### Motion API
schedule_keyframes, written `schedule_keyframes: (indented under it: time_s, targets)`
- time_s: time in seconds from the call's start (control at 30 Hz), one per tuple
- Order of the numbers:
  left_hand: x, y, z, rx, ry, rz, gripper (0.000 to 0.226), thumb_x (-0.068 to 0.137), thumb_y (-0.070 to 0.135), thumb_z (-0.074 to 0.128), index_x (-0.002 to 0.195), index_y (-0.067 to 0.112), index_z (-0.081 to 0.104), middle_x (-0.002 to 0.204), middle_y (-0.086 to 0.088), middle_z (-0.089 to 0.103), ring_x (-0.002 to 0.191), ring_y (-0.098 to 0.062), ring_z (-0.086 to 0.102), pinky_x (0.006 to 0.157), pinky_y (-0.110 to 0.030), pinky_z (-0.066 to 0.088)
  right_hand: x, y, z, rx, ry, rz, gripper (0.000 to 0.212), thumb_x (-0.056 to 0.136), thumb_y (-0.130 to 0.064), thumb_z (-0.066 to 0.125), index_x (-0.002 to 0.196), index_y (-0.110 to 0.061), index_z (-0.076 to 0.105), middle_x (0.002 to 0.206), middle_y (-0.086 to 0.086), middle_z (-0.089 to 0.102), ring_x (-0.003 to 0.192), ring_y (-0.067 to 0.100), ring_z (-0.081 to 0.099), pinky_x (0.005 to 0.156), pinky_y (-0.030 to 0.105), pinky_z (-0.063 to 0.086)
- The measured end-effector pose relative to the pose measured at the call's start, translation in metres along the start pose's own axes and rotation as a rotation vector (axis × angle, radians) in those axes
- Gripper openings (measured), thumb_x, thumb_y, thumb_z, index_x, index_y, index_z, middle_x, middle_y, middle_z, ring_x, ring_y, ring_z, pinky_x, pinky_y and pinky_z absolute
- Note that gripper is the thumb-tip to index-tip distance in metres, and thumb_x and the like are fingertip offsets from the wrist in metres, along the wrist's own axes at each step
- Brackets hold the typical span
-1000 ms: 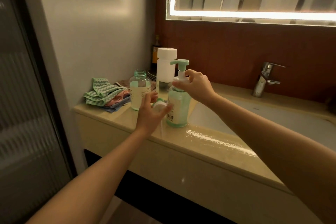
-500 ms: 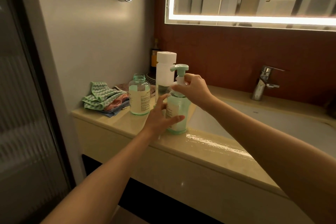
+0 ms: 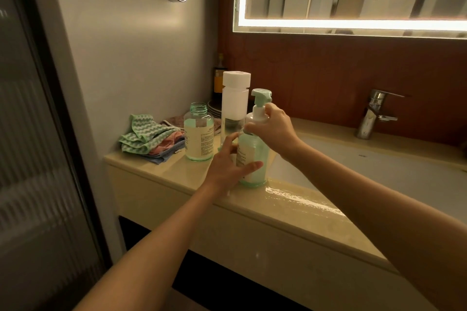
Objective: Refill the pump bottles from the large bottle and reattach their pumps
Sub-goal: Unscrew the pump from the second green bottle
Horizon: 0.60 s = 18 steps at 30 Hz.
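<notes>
Left hand (image 3: 227, 164) grasps the pump bottle (image 3: 254, 159), right hand (image 3: 275, 129) grips its pump (image 3: 261, 100); I see open bottle (image 3: 198, 134), cloths (image 3: 149, 137) left, dispenser (image 3: 235, 98) behind. Before, left hand was beside it.

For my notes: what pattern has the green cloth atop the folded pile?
The green folded cloth has white zigzag stripes; the head view shows it.
</notes>
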<state>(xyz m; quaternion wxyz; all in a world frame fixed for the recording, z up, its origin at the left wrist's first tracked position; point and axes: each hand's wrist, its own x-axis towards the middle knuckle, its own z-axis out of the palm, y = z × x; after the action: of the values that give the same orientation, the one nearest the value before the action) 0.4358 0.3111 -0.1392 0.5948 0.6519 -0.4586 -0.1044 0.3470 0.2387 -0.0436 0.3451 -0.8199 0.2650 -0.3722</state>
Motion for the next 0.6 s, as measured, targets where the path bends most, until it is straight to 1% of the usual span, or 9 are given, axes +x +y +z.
schedule_keyframes:
  time_s: [0.1, 0.17, 0.23, 0.3, 0.37, 0.4, 0.47, 0.53, 0.6]
  targets:
    - [0.0000, -0.0009, -0.0006, -0.001, 0.006, 0.007, 0.078, 0.070, 0.034, 0.077, 0.133, 0.030, 0.031, 0.130, -0.005, 0.052, 0.117, -0.019, 0.050, 0.093, -0.043, 0.049, -0.0031, -0.0011, 0.0019, 0.111, -0.088, 0.024, 0.041, 0.078, -0.011, 0.066, 0.116, -0.011, 0.049, 0.110, 0.007, 0.055, 0.104, 0.023, 0.055, 0.082, 0.028, 0.046]
    - [-0.0004, -0.0011, -0.0010, -0.010, 0.011, 0.012, 0.077, 0.070, 0.035, 0.076, 0.133, 0.032, 0.031, 0.130, -0.004, 0.051, 0.117, -0.018, 0.049, 0.093, -0.041, 0.049, -0.0020, -0.0008, 0.0028, 0.144, -0.114, 0.032, 0.049, 0.078, -0.015, 0.068, 0.121, -0.013, 0.045, 0.115, 0.005, 0.051, 0.108, 0.022, 0.053, 0.083, 0.028, 0.045]
    - [-0.0011, -0.0008, -0.0012, -0.019, 0.017, 0.019, 0.076, 0.071, 0.034, 0.075, 0.133, 0.031, 0.031, 0.130, -0.003, 0.050, 0.115, -0.016, 0.048, 0.093, -0.039, 0.049, -0.0004, -0.0001, 0.0024, 0.067, -0.036, 0.026, 0.061, 0.074, -0.029, 0.074, 0.124, -0.013, 0.043, 0.120, 0.005, 0.044, 0.109, 0.019, 0.048, 0.090, 0.031, 0.046]
    - [-0.0012, -0.0004, -0.0017, -0.022, 0.024, 0.019, 0.075, 0.072, 0.032, 0.075, 0.133, 0.031, 0.031, 0.129, -0.002, 0.049, 0.111, -0.013, 0.046, 0.090, -0.035, 0.049, 0.0012, 0.0003, 0.0015, -0.029, 0.065, 0.007, 0.063, 0.069, -0.038, 0.077, 0.118, -0.012, 0.046, 0.121, 0.007, 0.044, 0.109, 0.020, 0.047, 0.094, 0.036, 0.047]
    - [-0.0011, -0.0008, -0.0019, -0.025, 0.022, 0.017, 0.076, 0.072, 0.033, 0.075, 0.133, 0.032, 0.030, 0.129, -0.003, 0.050, 0.111, -0.013, 0.047, 0.090, -0.035, 0.049, 0.0003, 0.0007, 0.0014, -0.027, 0.082, -0.016, 0.057, 0.071, -0.033, 0.076, 0.115, -0.010, 0.048, 0.119, 0.008, 0.048, 0.107, 0.021, 0.050, 0.091, 0.036, 0.049]
    - [-0.0011, -0.0010, -0.0019, -0.029, 0.021, 0.016, 0.076, 0.071, 0.033, 0.075, 0.132, 0.032, 0.030, 0.129, -0.004, 0.051, 0.113, -0.015, 0.048, 0.091, -0.038, 0.050, 0.0001, 0.0013, 0.0018, 0.002, 0.068, -0.022, 0.053, 0.073, -0.028, 0.075, 0.116, -0.010, 0.048, 0.118, 0.009, 0.050, 0.106, 0.021, 0.052, 0.088, 0.034, 0.050]
    - [-0.0010, -0.0021, -0.0019, -0.031, 0.022, 0.009, 0.077, 0.070, 0.035, 0.076, 0.133, 0.032, 0.030, 0.129, -0.005, 0.051, 0.116, -0.019, 0.049, 0.092, -0.044, 0.050, -0.0020, 0.0003, 0.0015, 0.106, 0.011, -0.015, 0.049, 0.079, -0.019, 0.068, 0.121, -0.010, 0.045, 0.118, 0.008, 0.052, 0.104, 0.019, 0.053, 0.078, 0.024, 0.049]
    - [-0.0007, -0.0027, -0.0019, -0.021, 0.025, 0.011, 0.078, 0.070, 0.036, 0.076, 0.133, 0.031, 0.030, 0.130, -0.005, 0.051, 0.117, -0.020, 0.049, 0.093, -0.045, 0.050, -0.0036, -0.0004, 0.0014, 0.211, -0.054, -0.002, 0.048, 0.083, -0.015, 0.062, 0.126, -0.009, 0.041, 0.121, 0.008, 0.052, 0.103, 0.016, 0.051, 0.070, 0.015, 0.043]
    - [0.0001, -0.0036, -0.0020, -0.013, 0.029, 0.016, 0.079, 0.070, 0.037, 0.075, 0.134, 0.030, 0.029, 0.130, -0.005, 0.051, 0.117, -0.019, 0.050, 0.092, -0.044, 0.050, -0.0020, 0.0006, 0.0032, 0.203, -0.059, -0.015, 0.050, 0.083, -0.017, 0.063, 0.127, -0.011, 0.040, 0.124, 0.008, 0.049, 0.106, 0.018, 0.051, 0.073, 0.019, 0.043]
